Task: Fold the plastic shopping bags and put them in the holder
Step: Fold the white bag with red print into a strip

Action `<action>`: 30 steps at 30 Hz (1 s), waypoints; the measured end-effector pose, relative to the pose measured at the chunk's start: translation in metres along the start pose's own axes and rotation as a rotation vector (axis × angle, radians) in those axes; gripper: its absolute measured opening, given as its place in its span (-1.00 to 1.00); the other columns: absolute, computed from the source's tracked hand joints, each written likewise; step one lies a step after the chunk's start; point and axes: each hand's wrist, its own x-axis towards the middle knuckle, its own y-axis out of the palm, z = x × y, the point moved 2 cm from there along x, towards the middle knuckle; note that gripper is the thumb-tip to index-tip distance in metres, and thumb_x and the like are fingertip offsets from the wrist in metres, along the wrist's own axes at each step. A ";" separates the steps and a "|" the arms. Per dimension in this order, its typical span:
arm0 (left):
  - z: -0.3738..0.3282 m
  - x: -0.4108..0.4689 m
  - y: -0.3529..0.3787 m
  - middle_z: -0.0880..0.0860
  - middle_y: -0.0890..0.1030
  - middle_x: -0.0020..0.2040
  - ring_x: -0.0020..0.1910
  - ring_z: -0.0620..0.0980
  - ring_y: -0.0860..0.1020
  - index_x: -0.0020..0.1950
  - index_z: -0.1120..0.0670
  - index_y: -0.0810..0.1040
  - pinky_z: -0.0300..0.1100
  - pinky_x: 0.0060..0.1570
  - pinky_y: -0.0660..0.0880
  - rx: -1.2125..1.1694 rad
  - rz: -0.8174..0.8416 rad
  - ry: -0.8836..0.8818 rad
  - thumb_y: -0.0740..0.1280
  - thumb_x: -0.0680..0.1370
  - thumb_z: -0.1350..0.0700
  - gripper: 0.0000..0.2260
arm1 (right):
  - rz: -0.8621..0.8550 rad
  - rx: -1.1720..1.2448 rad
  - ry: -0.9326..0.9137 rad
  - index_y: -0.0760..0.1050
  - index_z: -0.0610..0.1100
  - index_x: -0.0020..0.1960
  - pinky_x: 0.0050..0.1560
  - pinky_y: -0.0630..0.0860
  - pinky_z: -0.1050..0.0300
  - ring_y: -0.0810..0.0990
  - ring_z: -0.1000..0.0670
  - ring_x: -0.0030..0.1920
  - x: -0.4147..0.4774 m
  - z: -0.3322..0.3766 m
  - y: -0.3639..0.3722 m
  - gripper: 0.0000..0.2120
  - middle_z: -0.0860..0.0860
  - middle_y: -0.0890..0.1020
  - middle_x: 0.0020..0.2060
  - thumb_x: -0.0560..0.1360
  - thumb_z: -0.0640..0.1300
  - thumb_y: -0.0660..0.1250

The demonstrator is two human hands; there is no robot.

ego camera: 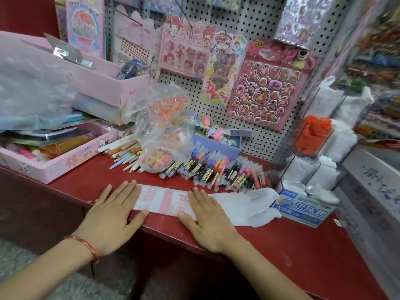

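Fingers (127,189) of the left hand (112,215) are lying straight and flat, pressing at the left end of the plastic shopping bag (164,200). The right hand (207,217) is pressing likewise at mid-strip, and neither hand is gripping anything.

The bag, already folded into a long strip, is lying just in front of the pen pile (216,169). Its long axis is running left to right alongside that pile. The crumpled handle end is pointing right, toward the holder (313,137) standing right of the pile.

Probable faults:
- The slick film is resting close to the counter (281,245) edge on the side away from the pile (a sideways push could slide it off).
- The handle end is riding against a blue box (303,206) right of the pile, so the next fold may come out uneven.
- Trapped air may spring the strip open once pressure is released.
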 end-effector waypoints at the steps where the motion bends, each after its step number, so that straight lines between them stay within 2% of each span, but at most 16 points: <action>1: 0.000 0.000 -0.001 -0.07 -0.18 0.54 0.35 -0.28 -0.29 0.54 0.01 -0.16 -0.22 0.37 -0.38 0.005 -0.003 0.011 -0.47 0.21 -0.33 -0.07 | -0.005 -0.007 0.014 -0.19 -0.07 0.54 0.38 -0.36 0.24 -0.26 0.11 0.50 -0.006 -0.010 -0.001 0.01 0.04 -0.19 0.52 0.20 0.43 -0.40; 5: 0.000 0.000 -0.004 -0.06 -0.16 0.55 0.49 -0.19 -0.20 0.55 0.02 -0.14 -0.17 0.42 -0.33 0.017 0.027 0.015 -0.46 0.18 -0.38 -0.02 | -0.005 -0.006 0.068 -0.19 -0.06 0.54 0.40 -0.32 0.25 -0.25 0.14 0.49 -0.031 -0.053 -0.004 0.05 0.06 -0.19 0.52 0.20 0.51 -0.41; 8: -0.003 0.001 -0.009 -0.06 -0.14 0.55 0.51 -0.16 -0.17 0.55 0.03 -0.14 -0.18 0.41 -0.32 0.015 0.065 0.024 -0.56 0.02 -0.53 0.20 | 0.001 -0.007 0.109 -0.21 -0.06 0.54 0.40 -0.31 0.26 -0.25 0.16 0.48 -0.043 -0.077 -0.005 0.14 0.07 -0.20 0.52 0.13 0.59 -0.46; 11: -0.003 -0.004 -0.011 -0.07 -0.13 0.54 0.51 -0.15 -0.16 0.55 0.03 -0.14 -0.17 0.44 -0.31 0.049 0.108 0.015 -0.57 -0.02 -0.56 0.24 | 0.016 -0.007 0.125 -0.18 -0.06 0.54 0.41 -0.30 0.25 -0.23 0.13 0.50 -0.047 -0.079 -0.007 0.23 0.05 -0.17 0.53 0.05 0.63 -0.50; 13: -0.002 -0.012 -0.018 -0.07 -0.02 0.52 0.52 -0.11 -0.01 0.54 0.06 -0.02 -0.13 0.46 -0.24 0.090 0.076 0.084 -0.32 0.10 -0.62 0.17 | -0.003 -0.037 0.131 -0.10 -0.07 0.55 0.41 -0.24 0.25 -0.13 0.10 0.51 -0.049 -0.074 -0.015 0.25 0.03 -0.09 0.54 0.05 0.62 -0.50; 14: -0.001 -0.017 -0.021 -0.01 0.17 0.49 0.47 -0.05 0.21 0.50 0.11 0.18 -0.09 0.44 -0.13 0.180 0.073 0.144 -0.10 0.18 -0.61 0.10 | -0.020 -0.070 0.120 -0.05 -0.07 0.54 0.43 -0.17 0.23 -0.06 0.07 0.52 -0.049 -0.071 -0.020 0.23 0.01 -0.03 0.54 0.07 0.61 -0.47; 16: 0.003 -0.024 -0.021 0.12 0.61 0.15 0.11 0.06 0.61 0.18 0.19 0.60 0.00 0.25 0.16 0.238 0.001 0.221 0.43 0.15 -0.39 -0.17 | -0.043 -0.136 0.080 0.01 -0.04 0.53 0.46 -0.02 0.12 0.06 0.04 0.50 -0.049 -0.064 -0.030 0.20 0.01 0.10 0.52 0.08 0.63 -0.39; 17: 0.004 -0.026 -0.020 0.13 0.68 -0.02 -0.06 0.08 0.67 0.02 0.20 0.67 0.00 0.14 0.23 0.218 -0.049 0.232 0.55 0.14 -0.20 -0.38 | -0.045 -0.155 0.051 0.01 -0.02 0.52 0.46 0.03 0.09 0.09 0.03 0.48 -0.049 -0.060 -0.032 0.19 0.02 0.13 0.50 0.08 0.65 -0.35; 18: 0.004 -0.029 -0.023 0.13 0.69 -0.13 -0.16 0.10 0.68 -0.08 0.20 0.69 0.00 0.09 0.25 0.225 -0.108 0.239 0.53 0.22 -0.04 -0.60 | -0.046 -0.157 0.011 0.01 -0.01 0.52 0.47 0.02 0.10 0.09 0.02 0.48 -0.048 -0.052 -0.033 0.17 0.02 0.14 0.50 0.08 0.65 -0.29; 19: 0.006 -0.031 -0.024 0.13 0.69 -0.19 -0.20 0.11 0.68 -0.14 0.20 0.69 0.00 0.09 0.24 0.250 -0.185 0.271 0.37 0.31 0.05 -0.73 | -0.052 -0.151 -0.031 0.00 0.00 0.52 0.46 -0.05 0.14 0.05 0.03 0.48 -0.048 -0.044 -0.033 0.13 0.03 0.10 0.50 0.12 0.63 -0.20; 21: 0.005 -0.032 -0.029 0.13 0.69 -0.17 -0.15 0.12 0.68 -0.13 0.19 0.69 0.00 0.23 0.18 0.265 -0.260 0.313 0.12 0.34 0.08 -0.62 | -0.072 -0.134 -0.122 0.00 0.00 0.52 0.37 -0.25 0.32 -0.04 0.06 0.50 -0.045 -0.026 -0.030 0.01 0.03 0.00 0.52 0.24 0.54 0.00; 23: 0.000 -0.030 -0.029 0.15 0.68 -0.07 -0.06 0.12 0.66 -0.04 0.20 0.68 -0.03 0.32 0.09 0.272 -0.320 0.338 0.10 0.34 0.06 -0.56 | -0.054 -0.108 -0.203 0.00 0.00 0.53 0.27 -0.33 0.42 -0.04 0.09 0.50 -0.042 -0.010 -0.028 -0.10 0.05 -0.01 0.53 0.34 0.45 0.10; 25: -0.011 -0.030 -0.016 0.16 0.68 -0.04 -0.05 0.12 0.66 0.04 0.19 0.65 -0.01 0.27 0.20 0.271 -0.348 0.397 0.18 0.29 0.07 -0.57 | -0.053 -0.116 -0.252 0.08 -0.02 0.51 0.35 -0.17 0.37 0.12 0.06 0.48 -0.040 0.002 -0.022 -0.16 0.01 0.15 0.50 0.38 0.44 0.05; 26: -0.018 -0.029 -0.010 0.16 0.68 -0.04 -0.07 0.12 0.66 0.09 0.19 0.59 0.00 0.20 0.31 0.265 -0.332 0.418 0.28 0.22 0.08 -0.54 | -0.087 -0.167 -0.270 0.19 -0.04 0.46 0.37 0.05 0.30 0.29 0.03 0.42 -0.041 0.008 -0.017 -0.20 -0.02 0.30 0.44 0.40 0.45 -0.02; 28: -0.034 -0.027 -0.001 0.16 0.68 -0.08 -0.14 0.12 0.67 0.11 0.18 0.43 -0.06 -0.07 0.56 0.202 -0.289 0.461 0.36 0.15 0.13 -0.46 | -0.095 -0.235 -0.275 0.37 -0.02 0.29 0.15 0.45 0.24 0.57 0.05 0.14 -0.040 0.015 -0.007 -0.32 0.01 0.57 0.19 0.41 0.43 -0.04; 30: -0.042 -0.025 -0.001 0.14 0.69 -0.16 -0.25 0.10 0.68 0.05 0.18 0.43 -0.12 -0.40 0.58 0.185 -0.290 0.467 0.18 0.24 0.18 -0.61 | -0.173 -0.252 -0.330 0.40 -0.01 0.20 -0.01 0.53 0.26 0.61 0.09 0.00 -0.042 0.019 -0.005 -0.41 0.07 0.62 0.04 0.33 0.33 0.11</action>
